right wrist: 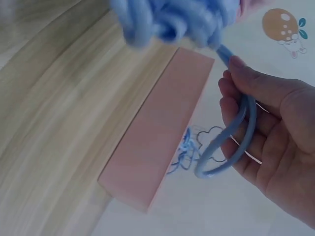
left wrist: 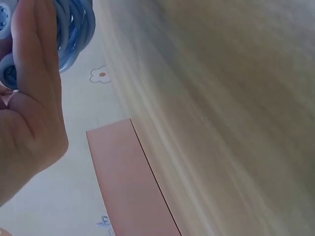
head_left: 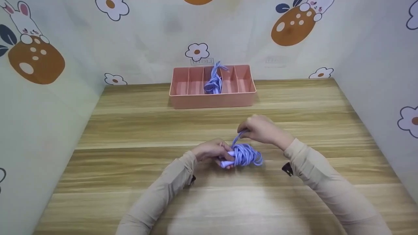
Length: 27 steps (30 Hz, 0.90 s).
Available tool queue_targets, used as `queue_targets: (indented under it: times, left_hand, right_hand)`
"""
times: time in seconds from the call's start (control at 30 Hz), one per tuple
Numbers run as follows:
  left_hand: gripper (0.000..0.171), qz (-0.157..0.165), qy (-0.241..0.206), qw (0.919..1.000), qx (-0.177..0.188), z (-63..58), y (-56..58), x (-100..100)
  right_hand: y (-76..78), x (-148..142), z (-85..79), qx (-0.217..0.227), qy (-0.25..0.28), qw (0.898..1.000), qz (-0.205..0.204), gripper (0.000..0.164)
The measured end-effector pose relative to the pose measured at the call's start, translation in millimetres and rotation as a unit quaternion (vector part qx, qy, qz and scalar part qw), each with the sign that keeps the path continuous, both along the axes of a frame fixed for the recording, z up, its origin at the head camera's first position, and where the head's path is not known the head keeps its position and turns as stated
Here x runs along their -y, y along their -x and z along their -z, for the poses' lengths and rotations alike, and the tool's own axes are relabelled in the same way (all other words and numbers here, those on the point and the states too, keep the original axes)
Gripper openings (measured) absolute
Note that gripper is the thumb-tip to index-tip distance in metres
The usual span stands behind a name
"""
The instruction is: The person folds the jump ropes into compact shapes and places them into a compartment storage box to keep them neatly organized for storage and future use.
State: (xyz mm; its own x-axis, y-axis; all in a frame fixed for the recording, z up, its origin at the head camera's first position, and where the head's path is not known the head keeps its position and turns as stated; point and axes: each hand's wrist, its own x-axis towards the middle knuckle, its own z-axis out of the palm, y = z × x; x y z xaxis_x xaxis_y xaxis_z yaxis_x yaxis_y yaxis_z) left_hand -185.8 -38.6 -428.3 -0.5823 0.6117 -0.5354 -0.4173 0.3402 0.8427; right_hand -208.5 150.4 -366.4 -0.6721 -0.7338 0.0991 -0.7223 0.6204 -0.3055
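A blue-purple jump rope (head_left: 245, 154) is wound in a bundle around its two light handles over the middle of the table. My left hand (head_left: 214, 149) grips the handles at the bundle's left side; in the left wrist view their round ends show beside the left hand (left wrist: 37, 88). Above and to the right of the bundle, my right hand (head_left: 261, 129) pinches a stretch of the cord between thumb and fingers. The right wrist view shows a loop of cord (right wrist: 248, 123) hanging from the right hand (right wrist: 275, 123), with the wound coils (right wrist: 172, 22) at the top.
At the back of the wooden table (head_left: 137, 130) stands a pink divided box (head_left: 212, 101) with several compartments. Another blue-purple jump rope (head_left: 214, 80) lies in its middle compartment, its cord rising over the rim. Patterned cloth walls (head_left: 156, 39) enclose the table at the back and sides.
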Motion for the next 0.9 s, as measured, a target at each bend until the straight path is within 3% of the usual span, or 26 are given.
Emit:
queue_targets:
  times: [0.17, 0.37, 0.57, 0.77, 0.9]
  left_hand:
    - [0.016, -0.042, -0.001, 0.9986, -0.031, -2.6, 3.2, 5.6]
    - [0.019, -0.096, -0.004, 0.9945, -0.043, -6.0, 5.1, 7.6]
    - [0.024, -0.167, -0.049, 0.9840, -0.039, -2.8, 6.9, 9.7]
    - [0.030, -0.258, -0.137, 0.9563, -0.006, -1.4, 6.2, 14.2]
    - [0.033, -0.289, -0.193, 0.9377, -0.006, -3.3, 1.9, 12.9]
  right_hand:
    - [-7.0, 2.6, -7.5, -0.031, 0.022, 0.999, 0.005, 0.011]
    - [-12.9, 5.4, -10.1, -0.056, 0.042, 0.997, 0.018, 0.011]
    - [-23.2, 4.0, -5.6, -0.065, 0.115, 0.990, 0.058, 0.012]
    - [-37.5, -2.7, 11.5, -0.053, 0.252, 0.960, 0.108, 0.011]
    - [-46.5, -5.5, 24.6, -0.010, 0.343, 0.928, 0.146, 0.011]
